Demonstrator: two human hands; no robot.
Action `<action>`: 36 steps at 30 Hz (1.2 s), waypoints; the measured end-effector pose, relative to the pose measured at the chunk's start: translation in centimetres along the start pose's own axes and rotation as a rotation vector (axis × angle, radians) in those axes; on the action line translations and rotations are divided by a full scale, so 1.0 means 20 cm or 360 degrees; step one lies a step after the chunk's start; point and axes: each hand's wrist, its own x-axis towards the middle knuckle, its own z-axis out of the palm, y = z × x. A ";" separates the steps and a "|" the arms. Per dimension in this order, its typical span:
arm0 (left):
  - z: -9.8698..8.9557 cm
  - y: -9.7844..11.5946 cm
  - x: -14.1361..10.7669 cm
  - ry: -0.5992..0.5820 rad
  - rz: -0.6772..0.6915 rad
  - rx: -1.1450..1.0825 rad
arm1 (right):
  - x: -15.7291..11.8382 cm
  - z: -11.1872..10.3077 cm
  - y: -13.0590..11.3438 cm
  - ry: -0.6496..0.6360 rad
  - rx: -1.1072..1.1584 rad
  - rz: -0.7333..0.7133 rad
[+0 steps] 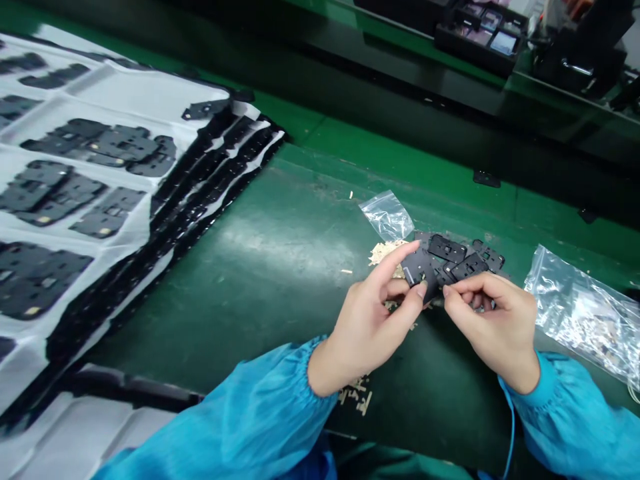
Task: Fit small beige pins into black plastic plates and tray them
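The left hand and the right hand are close together, and both pinch a bunch of flat black pieces just above the green work table. The fingers hold on from each side, so the bunch stays up and does not slip. Blue cloth sleeves cover both arms. Little tan scraps lie under the hands. A clear plastic bag sits near the right hand, and a small clear bag lies just past the black pieces. At left, stacked white trays keep more black pieces in shaped dents, so they stay apart. Far off sits a black tray of small things.
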 end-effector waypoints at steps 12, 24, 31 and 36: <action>0.00 0.00 -0.01 0.0108 0.0230 0.0301 | -0.01 0.00 0.00 0.0043 -0.0047 -0.0003; 0.00 0.03 -0.03 0.0074 0.0173 0.0309 | -0.01 0.01 0.00 -0.0070 0.0040 0.0182; 0.00 0.03 -0.02 0.0054 0.0197 0.0327 | 0.01 0.00 0.00 -0.0237 0.0330 0.0581; 0.00 0.02 -0.02 0.0040 0.0189 0.0309 | 0.05 -0.02 -0.01 -0.0367 0.0496 0.0767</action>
